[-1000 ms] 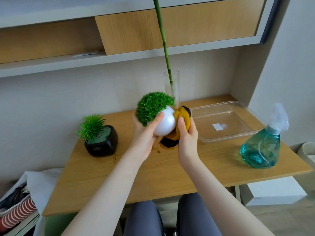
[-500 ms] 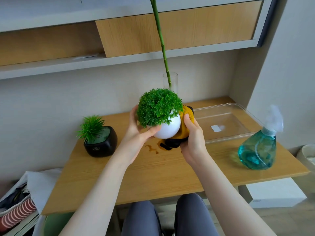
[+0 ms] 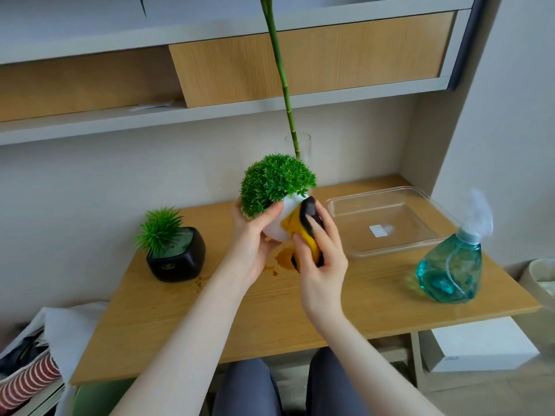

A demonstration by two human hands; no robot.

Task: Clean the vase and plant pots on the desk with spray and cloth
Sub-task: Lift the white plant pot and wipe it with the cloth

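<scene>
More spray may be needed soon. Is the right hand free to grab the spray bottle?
Probably not yet: the right hand grips the yellow cloth against the white pot. The spray bottle stands unobstructed.

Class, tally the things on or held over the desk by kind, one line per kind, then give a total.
Plant pots: 2 (white pot, black pot)
Glass vase: 1
Spray bottle: 1
Cloth: 1
Clear tray: 1
Total: 6

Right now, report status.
Left hand grips white pot, lifted off desk. Right hand presses yellow cloth on it. Nothing obstructing.
</scene>
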